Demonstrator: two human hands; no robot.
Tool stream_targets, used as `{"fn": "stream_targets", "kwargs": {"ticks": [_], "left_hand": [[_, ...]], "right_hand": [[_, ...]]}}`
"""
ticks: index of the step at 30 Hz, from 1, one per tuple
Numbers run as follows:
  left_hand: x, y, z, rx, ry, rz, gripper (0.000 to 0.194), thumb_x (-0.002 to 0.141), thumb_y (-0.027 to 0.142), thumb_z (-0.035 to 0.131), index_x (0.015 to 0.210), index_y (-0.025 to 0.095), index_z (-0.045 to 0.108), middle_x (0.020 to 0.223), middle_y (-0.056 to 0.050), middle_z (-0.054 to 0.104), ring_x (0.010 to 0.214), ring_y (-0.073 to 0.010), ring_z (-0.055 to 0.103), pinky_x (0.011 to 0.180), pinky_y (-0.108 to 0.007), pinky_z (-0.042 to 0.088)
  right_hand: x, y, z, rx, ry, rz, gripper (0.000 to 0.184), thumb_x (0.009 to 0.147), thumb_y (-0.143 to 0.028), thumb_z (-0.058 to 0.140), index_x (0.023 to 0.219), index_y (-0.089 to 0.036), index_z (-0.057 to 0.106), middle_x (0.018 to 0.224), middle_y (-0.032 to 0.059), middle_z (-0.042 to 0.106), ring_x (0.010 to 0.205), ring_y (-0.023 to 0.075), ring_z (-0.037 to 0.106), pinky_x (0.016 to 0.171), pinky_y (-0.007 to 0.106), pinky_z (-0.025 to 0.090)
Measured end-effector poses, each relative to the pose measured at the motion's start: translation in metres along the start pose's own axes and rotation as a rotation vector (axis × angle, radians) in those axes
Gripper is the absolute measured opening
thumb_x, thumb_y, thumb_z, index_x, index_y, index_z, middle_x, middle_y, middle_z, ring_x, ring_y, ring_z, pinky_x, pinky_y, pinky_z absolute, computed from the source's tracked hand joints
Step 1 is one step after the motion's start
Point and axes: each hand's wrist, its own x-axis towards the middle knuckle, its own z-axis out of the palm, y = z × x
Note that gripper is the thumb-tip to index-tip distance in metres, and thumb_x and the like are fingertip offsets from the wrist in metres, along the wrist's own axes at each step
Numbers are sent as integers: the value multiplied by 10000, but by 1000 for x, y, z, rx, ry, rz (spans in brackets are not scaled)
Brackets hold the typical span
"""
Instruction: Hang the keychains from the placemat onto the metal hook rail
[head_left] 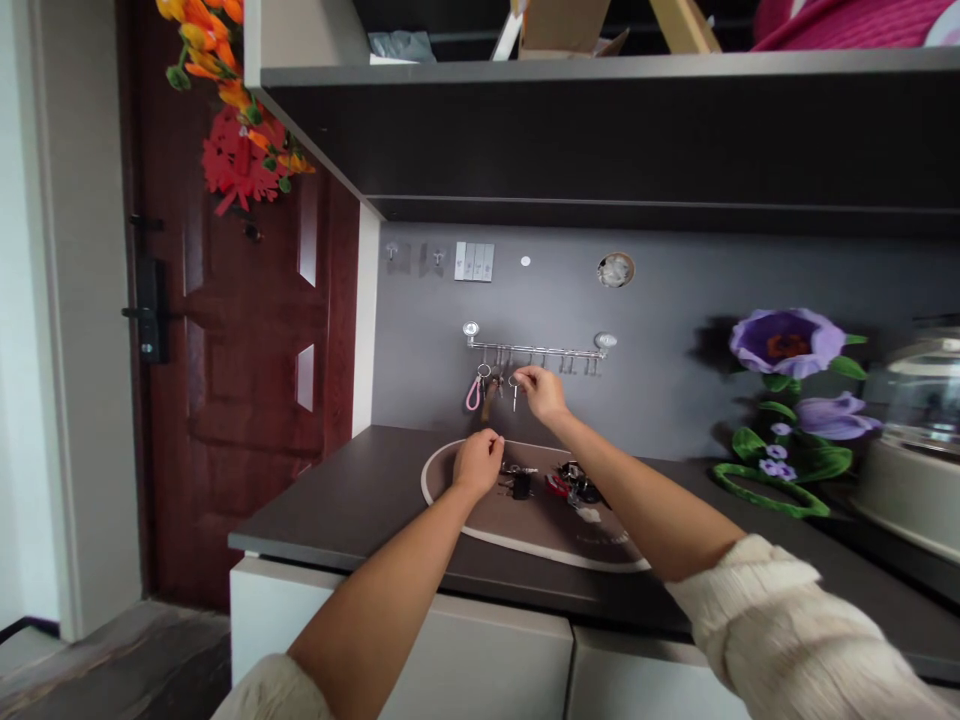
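1. Door [202,420], dark red wood, with a black lock [151,310] on its left part.
2. Orange flowers [206,35] and a red ornament [244,160], in front of the door's upper part.
3. Desk [322,490], dark top over pale cupboard doors, running along the grey wall to the right edge.
4. Two clear hooks [438,257] on the wall; just beside them, a silver switch panel [474,262].
5. Pink strap [473,394], with a metal ring, hanging at the left end of the hook rail.
6. Left hand [478,460], above the mat's left part, below the hanging straps; fingers curled together, whatever may lie inside hidden from view.
7. Brown strap [489,402], hanging next to the pink one.
8. Key [514,398], on a ring, hanging upright just below the rail; whether the ring is on a hook cannot be told.
9. Mat [540,530], brown with a pale rim, flat on the desk; on it, a black key bunch [519,485] and, to its right, a red and black key bunch [574,485].
10. Hook rail [536,350], metal, fixed level on the wall.
11. Right hand [541,390], in front of the rail; thumb and finger pinched on the key's ring.
12. Purple flowers [787,342], with green leaves, standing on the desk.
13. Pale appliance [911,480], with a clear top, at the far right.
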Motion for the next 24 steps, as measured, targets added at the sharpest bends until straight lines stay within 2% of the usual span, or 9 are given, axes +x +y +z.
{"fn": "stream_targets", "kwargs": {"ticks": [10,15,19,24], "left_hand": [[2,-5,5,23,21,-41,255,819,300,377,718,176,574,726,-33,618,666,-124,534,602,-229,327],[2,-4,4,35,0,-61,260,823,298,366,724,178,574,748,-37,629,685,-126,548,619,-230,341],[2,-5,5,52,-7,-54,254,822,295,368,728,180,574,761,-37,632,703,-125,550,628,-228,345],[2,-6,6,47,-13,-42,252,821,292,373,731,183,582,743,-36,627,678,-127,541,619,-232,346]], "right_hand": [[43,7,29,-85,100,114,149,734,-168,482,775,-141,622,676,31,626,630,113,555,669,232,423],[49,4,35,-231,123,151,182,755,-171,468,808,-135,638,770,67,649,715,134,570,697,232,408],[50,1,37,-263,120,169,203,776,-184,455,853,-139,637,815,76,653,742,139,575,700,229,404],[48,-6,36,-333,105,149,200,771,-176,450,816,-143,641,818,105,649,771,173,578,713,261,407]]}}
